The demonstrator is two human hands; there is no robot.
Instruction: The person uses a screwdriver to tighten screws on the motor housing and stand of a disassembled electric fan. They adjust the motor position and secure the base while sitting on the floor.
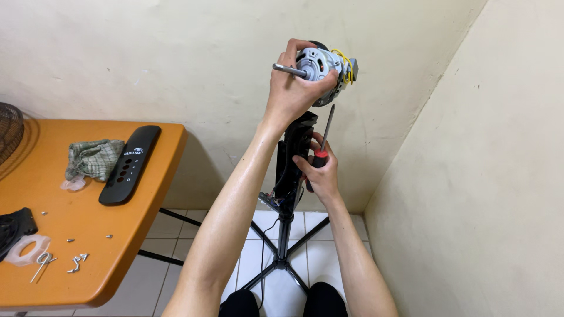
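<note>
My left hand point(294, 88) grips a grey fan motor point(320, 67) with a metal shaft sticking out to the left and yellow wires at its right side. The motor sits atop a black stand column point(292, 158) that runs down to a cross-shaped base on the tiled floor. Lower down, my right hand point(320, 173) holds a screwdriver point(323, 138) with a red and black handle, its blade pointing up at the underside of the motor.
An orange table point(88, 235) stands at the left, carrying a long black control panel cover point(129, 164), a checked cloth point(93, 157), loose screws point(76, 261), a clear plastic piece and a black part. A fan grille point(9, 132) shows at the far left. Cream walls meet at a corner to the right.
</note>
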